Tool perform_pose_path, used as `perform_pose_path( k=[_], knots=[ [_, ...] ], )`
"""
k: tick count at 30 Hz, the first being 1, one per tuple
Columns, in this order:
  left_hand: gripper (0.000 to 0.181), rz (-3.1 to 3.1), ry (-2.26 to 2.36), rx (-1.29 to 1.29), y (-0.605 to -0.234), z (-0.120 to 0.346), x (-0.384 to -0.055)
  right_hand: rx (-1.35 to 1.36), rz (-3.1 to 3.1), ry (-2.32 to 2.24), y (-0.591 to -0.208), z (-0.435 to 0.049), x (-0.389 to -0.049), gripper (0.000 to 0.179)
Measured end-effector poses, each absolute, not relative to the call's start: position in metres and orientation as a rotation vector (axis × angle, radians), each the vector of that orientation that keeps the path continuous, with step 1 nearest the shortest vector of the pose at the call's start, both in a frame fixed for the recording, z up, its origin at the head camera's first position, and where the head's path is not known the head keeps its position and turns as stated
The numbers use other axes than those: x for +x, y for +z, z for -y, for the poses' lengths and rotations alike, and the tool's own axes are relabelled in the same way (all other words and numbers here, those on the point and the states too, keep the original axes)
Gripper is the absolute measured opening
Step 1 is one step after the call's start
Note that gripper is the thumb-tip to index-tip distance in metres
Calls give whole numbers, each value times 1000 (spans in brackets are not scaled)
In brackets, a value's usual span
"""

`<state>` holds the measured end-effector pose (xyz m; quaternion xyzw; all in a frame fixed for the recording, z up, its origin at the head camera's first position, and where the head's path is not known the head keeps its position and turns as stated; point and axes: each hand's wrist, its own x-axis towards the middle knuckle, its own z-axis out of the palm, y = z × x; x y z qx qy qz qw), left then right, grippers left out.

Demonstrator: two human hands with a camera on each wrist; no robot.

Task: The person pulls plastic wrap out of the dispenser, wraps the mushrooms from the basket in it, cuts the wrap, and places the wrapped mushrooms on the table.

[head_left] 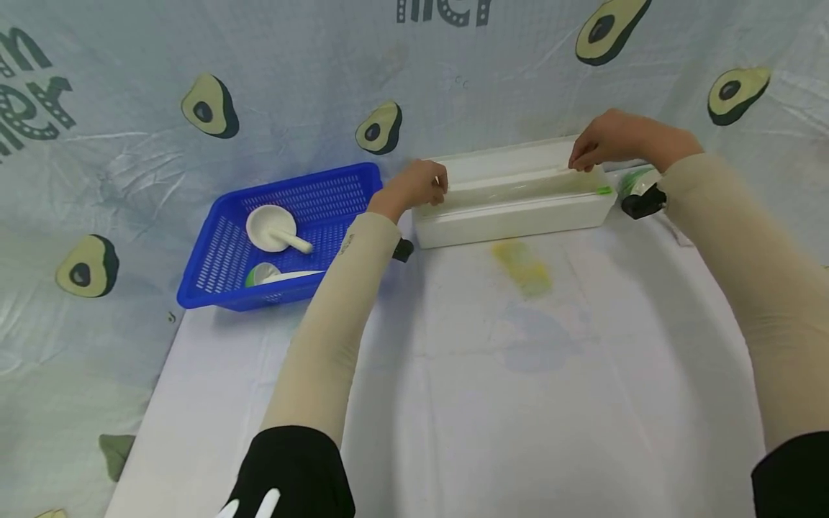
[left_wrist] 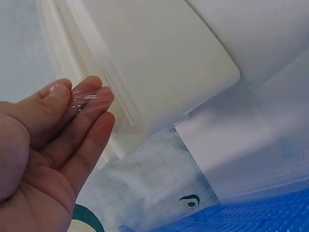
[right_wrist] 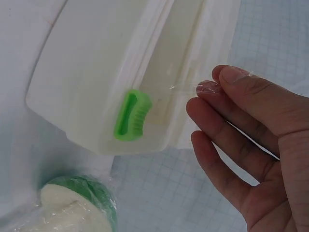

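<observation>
Over the open white box (head_left: 512,226), clear film (left_wrist: 88,96) is pinched tight at both ends — one by the left hand (head_left: 417,185), one by the right hand (head_left: 615,140) — while a green slider (right_wrist: 133,116) is seen on the box's right end and a blue basket (head_left: 236,298) is placed just beside its left

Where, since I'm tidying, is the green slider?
The head view shows the green slider at the right end of the white box, below the right hand.

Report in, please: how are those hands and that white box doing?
Left hand, right hand each pinching clear film. White box on table, green piece at its right end. Nothing visibly in the way between hands.
</observation>
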<state>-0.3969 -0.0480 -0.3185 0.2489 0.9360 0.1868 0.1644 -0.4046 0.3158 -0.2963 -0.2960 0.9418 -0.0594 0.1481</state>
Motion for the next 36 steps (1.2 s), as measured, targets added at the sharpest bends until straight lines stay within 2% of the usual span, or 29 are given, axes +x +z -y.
perform_pose_path(
  k=[5, 10, 19, 36],
  knots=[
    [20, -2625, 766, 556, -314, 51, -399, -819, -2802, -158, -291, -323, -401, 26],
    [22, -2661, 808, 523, -305, 58, -403, -753, -2921, -256, -286, -331, -397, 30],
    [21, -2743, 889, 659, -288, 71, -398, -561, -3034, -593, -272, -336, -382, 38],
    [22, -2910, 1170, 754, -244, 78, -386, -656, -3135, -656, -233, -337, -368, 33]
  ],
)
